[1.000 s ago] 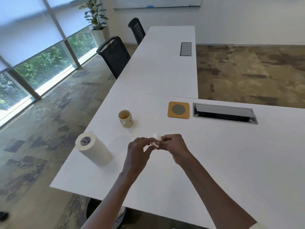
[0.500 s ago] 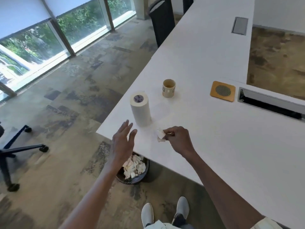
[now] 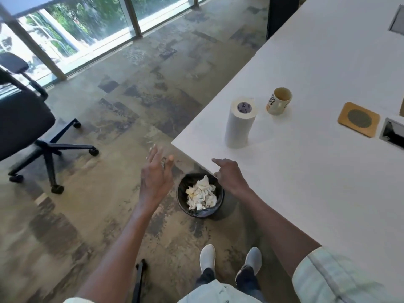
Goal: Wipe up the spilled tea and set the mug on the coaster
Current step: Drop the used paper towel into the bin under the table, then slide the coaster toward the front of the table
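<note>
A cream mug (image 3: 278, 103) with printing stands upright on the white table (image 3: 306, 182), apart from the orange square coaster (image 3: 358, 119) with a grey round centre to its right. A roll of paper towel (image 3: 239, 125) stands near the table corner. My left hand (image 3: 155, 176) is spread out over the floor, left of a black waste bin (image 3: 181, 194) full of crumpled used paper (image 3: 201, 193). My right hand (image 3: 229, 176) hangs at the table corner just above the bin, fingers loose, with nothing visible in it. No spill shows on the tabletop.
A dark office chair (image 3: 26, 119) on castors stands on the carpet at the left, in front of the windows. A metal cable slot (image 3: 392, 132) is set in the table right of the coaster. My feet (image 3: 229, 259) stand close to the bin.
The view has tilted down toward the floor and bin. My right hand moved from above the table to the corner over the bin, and the paper wad it pinched is gone from it.
</note>
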Demonstrator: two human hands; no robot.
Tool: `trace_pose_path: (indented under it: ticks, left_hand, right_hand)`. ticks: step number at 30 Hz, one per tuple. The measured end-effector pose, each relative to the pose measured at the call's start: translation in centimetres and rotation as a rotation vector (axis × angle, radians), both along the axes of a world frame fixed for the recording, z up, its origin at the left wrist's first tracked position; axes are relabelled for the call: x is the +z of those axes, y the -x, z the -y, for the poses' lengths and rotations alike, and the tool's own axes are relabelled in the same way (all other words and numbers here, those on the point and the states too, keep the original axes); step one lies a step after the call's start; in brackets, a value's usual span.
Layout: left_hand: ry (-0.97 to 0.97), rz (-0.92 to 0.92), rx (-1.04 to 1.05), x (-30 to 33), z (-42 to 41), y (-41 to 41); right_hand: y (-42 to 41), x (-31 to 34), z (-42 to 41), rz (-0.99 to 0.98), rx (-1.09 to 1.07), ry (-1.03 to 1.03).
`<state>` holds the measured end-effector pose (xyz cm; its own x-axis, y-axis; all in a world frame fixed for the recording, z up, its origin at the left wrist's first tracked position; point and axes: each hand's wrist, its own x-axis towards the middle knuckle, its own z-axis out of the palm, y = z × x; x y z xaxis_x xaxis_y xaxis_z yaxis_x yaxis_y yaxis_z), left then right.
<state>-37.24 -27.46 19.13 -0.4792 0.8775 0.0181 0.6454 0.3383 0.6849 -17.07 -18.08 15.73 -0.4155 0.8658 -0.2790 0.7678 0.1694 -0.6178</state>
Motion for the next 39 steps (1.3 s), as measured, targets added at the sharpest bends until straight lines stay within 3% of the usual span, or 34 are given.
trace_pose_path:
  ticks: [23, 39]
  left_hand:
    - [0.010, 0.039, -0.180, -0.9, -3.7, -4.1]
    - [-0.023, 0.010, -0.455, 0.0, -10.4, -19.2]
  right_hand:
    - [-5.9, -0.4, 1.4, 0.007, -0.207, -0.063]
    - [-21.8, 0.7, -0.3, 0.023, -0.621, -0.223]
